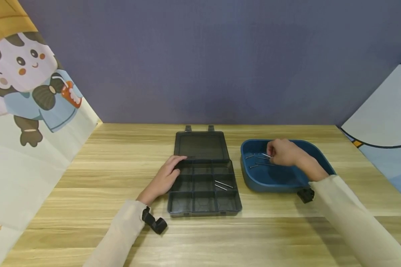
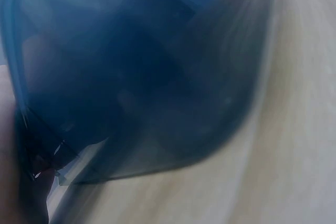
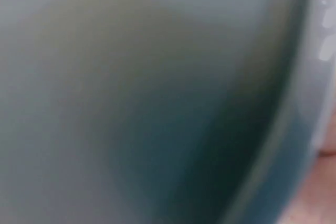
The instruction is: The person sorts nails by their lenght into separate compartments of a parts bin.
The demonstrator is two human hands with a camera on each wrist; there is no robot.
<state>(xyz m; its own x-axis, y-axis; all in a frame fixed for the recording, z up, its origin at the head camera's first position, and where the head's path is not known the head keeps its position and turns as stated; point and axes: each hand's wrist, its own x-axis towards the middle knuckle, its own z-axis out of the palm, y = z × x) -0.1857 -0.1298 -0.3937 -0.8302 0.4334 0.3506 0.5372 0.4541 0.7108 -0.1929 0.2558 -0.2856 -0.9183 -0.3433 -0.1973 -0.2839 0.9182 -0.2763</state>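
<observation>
My right hand (image 1: 284,152) reaches into a blue basin (image 1: 248,181), fingertips pinching a thin silver nail (image 1: 266,155). Several similar nails (image 1: 254,166) lie on the basin floor beside those fingers. My left hand (image 1: 163,178) rests along the left edge of a dark translucent compartment box (image 1: 204,214), its fingers fairly straight. Two nails (image 1: 224,184) lie in the box's middle-right compartment. The box's lid (image 1: 202,144) is folded back flat. Close and blurred, the box wall (image 2: 157,103) fills the left wrist view; the basin rim (image 3: 273,161) crosses the right wrist view.
A wooden table (image 1: 200,241) carries both containers, the basin to the right of the box. A purple-grey panel (image 1: 214,66) stands behind the table. Printed panels flank it, with a cartoon figure (image 1: 36,74) on the left one.
</observation>
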